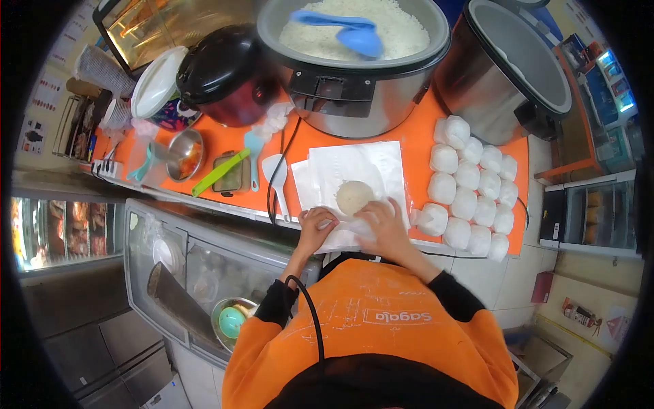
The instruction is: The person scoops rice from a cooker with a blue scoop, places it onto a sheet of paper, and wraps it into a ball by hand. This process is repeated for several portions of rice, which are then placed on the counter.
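A round mound of white rice (pixel 355 198) lies on white wrapping paper (pixel 388 160) at the orange table's near edge. At the paper's near left edge, my left hand (pixel 315 230) is closed, with its fingers curled on the paper. To the right, my right hand (pixel 383 228) grips the near edge of the paper just below the rice, slightly smeared by motion. A fold of paper rises between the hands. Several white paper-wrapped parcels (pixel 464 175) stand in rows to the right of the sheets.
Behind the paper stands a large rice cooker (pixel 344 126) full of rice, with a blue scoop (pixel 361 41) on top. Another open cooker (pixel 477 82) is at right. A white paddle (pixel 274 174), green-handled tool (pixel 221 172) and metal bowl (pixel 185 155) lie left. Below is a glass-topped freezer (pixel 204 252).
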`<action>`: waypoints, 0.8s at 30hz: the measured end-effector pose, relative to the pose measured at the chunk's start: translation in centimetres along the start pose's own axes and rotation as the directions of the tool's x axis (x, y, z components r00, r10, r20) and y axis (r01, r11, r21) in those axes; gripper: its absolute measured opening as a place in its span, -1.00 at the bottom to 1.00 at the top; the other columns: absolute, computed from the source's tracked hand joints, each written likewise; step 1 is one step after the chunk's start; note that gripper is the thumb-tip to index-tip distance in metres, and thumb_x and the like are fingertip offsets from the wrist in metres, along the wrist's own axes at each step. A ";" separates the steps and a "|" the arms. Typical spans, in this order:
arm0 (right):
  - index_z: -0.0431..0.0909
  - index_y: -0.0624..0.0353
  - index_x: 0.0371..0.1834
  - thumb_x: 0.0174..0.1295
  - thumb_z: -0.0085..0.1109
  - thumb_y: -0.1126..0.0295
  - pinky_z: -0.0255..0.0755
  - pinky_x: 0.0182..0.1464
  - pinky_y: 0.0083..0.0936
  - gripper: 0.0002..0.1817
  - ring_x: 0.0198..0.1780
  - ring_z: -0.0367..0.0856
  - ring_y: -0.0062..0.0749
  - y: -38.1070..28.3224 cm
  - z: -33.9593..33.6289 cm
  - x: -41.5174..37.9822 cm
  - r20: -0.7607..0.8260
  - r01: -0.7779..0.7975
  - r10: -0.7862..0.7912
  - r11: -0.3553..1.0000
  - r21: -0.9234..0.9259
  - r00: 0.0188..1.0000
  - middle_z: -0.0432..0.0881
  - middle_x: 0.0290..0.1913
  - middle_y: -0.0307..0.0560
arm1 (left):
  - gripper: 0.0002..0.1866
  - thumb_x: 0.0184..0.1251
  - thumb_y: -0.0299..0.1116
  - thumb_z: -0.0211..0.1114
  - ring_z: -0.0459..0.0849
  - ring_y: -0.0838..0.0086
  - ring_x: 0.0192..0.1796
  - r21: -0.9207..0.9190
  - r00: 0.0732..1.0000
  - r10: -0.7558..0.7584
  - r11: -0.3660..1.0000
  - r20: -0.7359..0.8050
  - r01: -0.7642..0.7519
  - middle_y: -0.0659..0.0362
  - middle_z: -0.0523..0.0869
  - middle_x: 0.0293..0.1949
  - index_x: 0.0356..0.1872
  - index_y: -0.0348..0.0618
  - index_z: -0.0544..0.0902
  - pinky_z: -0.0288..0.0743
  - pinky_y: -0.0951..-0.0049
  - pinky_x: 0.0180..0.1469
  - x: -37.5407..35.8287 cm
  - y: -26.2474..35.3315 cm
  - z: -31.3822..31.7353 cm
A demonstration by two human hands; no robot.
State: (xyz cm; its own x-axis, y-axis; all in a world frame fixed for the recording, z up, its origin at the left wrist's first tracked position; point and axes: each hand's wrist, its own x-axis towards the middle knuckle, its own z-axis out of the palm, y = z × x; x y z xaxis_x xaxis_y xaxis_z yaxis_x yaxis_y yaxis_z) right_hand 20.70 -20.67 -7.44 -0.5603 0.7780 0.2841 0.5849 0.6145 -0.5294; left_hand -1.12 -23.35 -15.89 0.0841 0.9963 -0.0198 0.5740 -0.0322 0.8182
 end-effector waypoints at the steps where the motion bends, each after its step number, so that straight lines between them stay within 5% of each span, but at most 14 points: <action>1: 0.47 0.01 -0.08 -0.10 0.27 0.40 -0.04 0.28 0.04 -0.58 0.16 0.34 -0.24 -0.4 1.2 -1.7 0.020 -0.069 0.071 0.993 -0.093 0.997 0.47 -0.04 -0.18 | -0.86 0.03 -0.35 0.37 0.49 0.38 0.03 0.011 1.000 -0.022 1.000 0.003 0.022 0.25 0.61 -0.21 -0.36 -0.03 0.62 0.01 0.17 0.22 -0.1 -0.2 0.2; 4: 0.51 0.01 -0.12 -0.02 0.22 0.42 0.13 0.22 -0.12 -0.67 0.11 0.39 -0.23 3.4 4.0 -5.5 -0.033 -0.258 0.257 0.942 -0.215 0.966 0.50 -0.08 -0.18 | -0.72 0.03 -0.34 0.37 0.50 0.35 0.09 0.116 0.996 0.062 0.991 0.058 -0.068 0.20 0.62 -0.12 -0.18 -0.02 0.60 -0.02 0.10 0.28 -1.3 0.8 -0.5; 8: 0.55 0.06 -0.29 0.10 0.13 0.44 0.39 -0.10 -0.33 -0.89 -0.16 0.55 -0.22 5.4 2.2 -6.3 -0.083 -0.318 0.331 0.938 0.138 0.940 0.58 -0.27 -0.10 | -0.50 0.03 -0.36 0.35 0.45 0.29 0.20 0.121 0.954 0.225 0.960 0.201 -0.252 0.12 0.56 0.08 0.09 -0.01 0.50 0.02 0.06 0.34 -2.3 2.0 -2.1; 9: 0.55 0.08 -0.33 0.14 0.11 0.43 0.41 -0.20 -0.34 -0.94 -0.25 0.57 -0.20 5.8 2.4 -5.9 -0.134 -0.333 0.361 0.924 0.189 0.923 0.59 -0.32 -0.07 | -0.51 0.05 -0.40 0.32 0.51 0.26 0.16 0.182 0.949 0.255 0.940 0.183 -0.288 0.07 0.58 0.07 0.09 -0.03 0.52 0.28 0.19 0.22 -1.9 1.0 -2.1; 12: 0.53 0.08 -0.34 0.24 0.03 0.34 0.43 -0.36 -0.29 -0.89 -0.41 0.60 -0.17 7.9 4.1 -3.5 -0.192 -0.421 0.438 0.898 0.124 0.878 0.58 -0.43 -0.03 | -0.63 0.08 -0.42 0.28 0.68 0.20 -0.17 0.138 0.981 0.173 0.977 -0.084 -0.161 0.02 0.69 -0.24 -0.02 -0.09 0.58 0.52 0.29 -0.11 -0.1 -3.5 0.3; 13: 0.52 0.07 -0.31 0.27 0.00 0.31 0.43 -0.39 -0.25 -0.87 -0.44 0.60 -0.16 8.7 4.8 -2.7 -0.199 -0.458 0.461 0.886 0.063 0.865 0.57 -0.46 -0.02 | -0.78 0.12 -0.41 0.24 0.66 0.16 -0.49 0.181 0.977 -0.190 0.962 -0.093 0.204 -0.02 0.64 -0.56 -0.18 -0.14 0.62 0.48 0.25 -0.46 1.5 -0.9 0.0; 16: 0.48 0.06 -0.23 0.30 -0.04 0.22 0.44 -0.41 -0.25 -0.81 -0.49 0.59 -0.15 10.0 6.8 -1.0 -0.172 -0.423 0.390 0.874 -0.240 0.904 0.55 -0.52 -0.04 | -0.85 0.17 -0.39 0.20 0.59 0.13 -0.61 0.373 0.921 0.033 0.920 -0.389 0.124 -0.01 0.54 -0.71 -0.24 -0.13 0.59 0.36 0.16 -0.56 3.7 -1.5 2.4; 20: 0.42 0.09 -0.18 0.25 0.02 0.26 0.45 -0.39 -0.26 -0.82 -0.38 0.60 -0.18 8.9 6.4 -0.3 -0.110 -0.493 0.483 0.825 -0.277 0.869 0.54 -0.35 -0.05 | -0.74 0.18 -0.35 0.20 0.63 0.14 -0.43 0.543 0.920 -0.095 0.782 -0.381 0.305 0.03 0.62 -0.45 -0.16 -0.25 0.48 0.46 0.21 -0.39 4.2 -1.1 3.4; 23: 0.41 0.12 -0.10 0.21 0.05 0.31 0.43 -0.19 -0.21 -0.76 -0.13 0.54 -0.17 7.4 4.7 -0.2 -0.170 -0.466 0.438 0.864 -0.190 0.883 0.49 -0.14 -0.05 | -0.75 0.21 -0.34 0.18 0.59 0.22 -0.16 0.483 0.850 0.152 0.866 -0.505 0.132 0.04 0.57 -0.27 -0.17 -0.29 0.45 0.46 0.26 -0.19 3.4 -1.3 1.8; 24: 0.40 0.13 -0.06 0.20 0.06 0.32 0.40 -0.09 -0.20 -0.73 -0.02 0.50 -0.15 7.2 4.3 -0.5 -0.215 -0.405 0.366 0.896 -0.180 0.906 0.47 -0.07 -0.04 | -0.76 0.22 -0.34 0.17 0.55 0.25 -0.11 0.183 0.755 0.004 0.971 -0.656 0.153 0.06 0.54 -0.24 -0.17 -0.27 0.45 0.44 0.28 -0.16 2.7 -1.1 2.3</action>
State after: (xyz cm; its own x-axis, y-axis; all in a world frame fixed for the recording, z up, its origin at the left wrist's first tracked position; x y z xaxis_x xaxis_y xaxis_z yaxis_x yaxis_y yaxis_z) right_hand 22.70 -17.13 -14.81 -0.1674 0.9575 0.2350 0.8567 0.2593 -0.4460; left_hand 0.34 -20.78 -18.14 -0.4685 0.8043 0.3655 0.7191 0.1067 0.6867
